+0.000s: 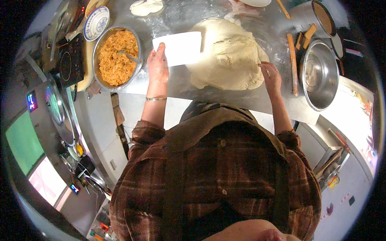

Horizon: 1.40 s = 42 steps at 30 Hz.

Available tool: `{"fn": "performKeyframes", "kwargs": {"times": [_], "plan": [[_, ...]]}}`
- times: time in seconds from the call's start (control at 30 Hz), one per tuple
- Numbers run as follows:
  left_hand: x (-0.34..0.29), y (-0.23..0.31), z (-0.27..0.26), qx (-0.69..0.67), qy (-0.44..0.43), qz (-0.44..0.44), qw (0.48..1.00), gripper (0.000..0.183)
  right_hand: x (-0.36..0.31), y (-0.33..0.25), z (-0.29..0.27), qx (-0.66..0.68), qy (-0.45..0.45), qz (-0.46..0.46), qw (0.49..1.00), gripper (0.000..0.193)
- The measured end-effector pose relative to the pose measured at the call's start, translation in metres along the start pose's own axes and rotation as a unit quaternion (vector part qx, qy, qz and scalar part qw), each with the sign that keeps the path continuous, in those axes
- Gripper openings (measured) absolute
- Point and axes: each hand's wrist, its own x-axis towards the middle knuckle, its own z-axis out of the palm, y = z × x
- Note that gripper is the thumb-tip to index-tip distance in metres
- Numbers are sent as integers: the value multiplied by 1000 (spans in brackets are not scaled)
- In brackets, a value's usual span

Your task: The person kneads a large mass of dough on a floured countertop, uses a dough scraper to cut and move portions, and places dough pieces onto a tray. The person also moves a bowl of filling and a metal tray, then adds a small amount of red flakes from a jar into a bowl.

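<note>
Left hand holds a white sheet; dough lies between the hands. Right hand touches its right edge; grip unclear.

Glare bleaches the white sheet, while fisheye distortion bends edges toward dark, grainy corners.

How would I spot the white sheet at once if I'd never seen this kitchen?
On the metal table lies a big pale dough mound. By its left side, the left hand holds the white sheet. Unlike the rounded dough and the orange shreds further left, it is flat and straight-edged.
</note>
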Motion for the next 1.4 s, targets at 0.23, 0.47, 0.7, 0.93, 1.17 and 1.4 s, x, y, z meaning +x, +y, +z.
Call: {"fn": "performKeyframes", "kwargs": {"times": [0.23, 0.47, 0.7, 0.93, 1.17, 1.4], "plan": [[-15, 2, 0, 1, -9, -13, 1000, 10, 26, -18, 9, 23, -5, 84, 996, 18], [-28, -2, 5, 27, -48, -28, 998, 16, 47, -46, 20, 86, -23, 23, 996, 26], [-36, -2, -7, 45, -24, -19, 999, 17, 85, -6, 28, -49, -79, -39, 995, 41], [-45, 4, -14, 99, 51, -55, 992, 18, 182, 41, 74, -7, -141, -174, 975, 43], [-56, 1, -24, 123, 111, -65, 984, 17, 239, 28, 99, -192, -160, -254, 934, 38], [-59, 2, -24, 106, 118, -69, 985, 16, 241, 46, 100, -246, -288, -273, 884, 22]]}}
